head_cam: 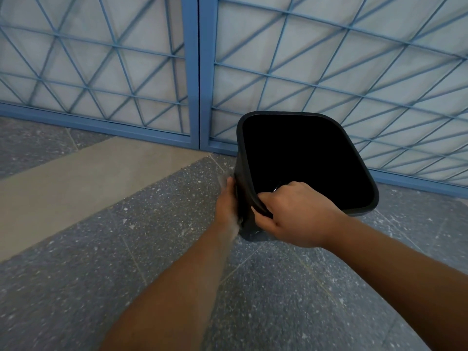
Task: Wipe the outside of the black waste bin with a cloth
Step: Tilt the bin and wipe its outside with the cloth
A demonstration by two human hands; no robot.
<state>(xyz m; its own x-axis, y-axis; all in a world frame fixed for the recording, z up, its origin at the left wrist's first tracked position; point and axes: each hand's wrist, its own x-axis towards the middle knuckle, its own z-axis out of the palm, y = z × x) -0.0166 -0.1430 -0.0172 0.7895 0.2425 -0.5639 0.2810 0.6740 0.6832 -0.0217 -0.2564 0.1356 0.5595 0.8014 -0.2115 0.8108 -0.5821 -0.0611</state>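
Observation:
The black waste bin (304, 158) is tilted with its open mouth toward me, just above the speckled floor. My right hand (296, 214) grips the near rim, thumb outside and fingers curled over the edge into the bin. My left hand (226, 203) lies flat against the bin's left outer wall and is blurred by motion. A pale grey smear at its fingertips looks like the cloth (222, 179); most of the cloth is hidden between palm and bin. The bin's inside is dark and nothing shows in it.
A blue metal lattice gate (195, 72) with pale panels stands right behind the bin. The floor is grey speckled terrazzo (278, 300) with a beige strip (76, 188) running diagonally on the left.

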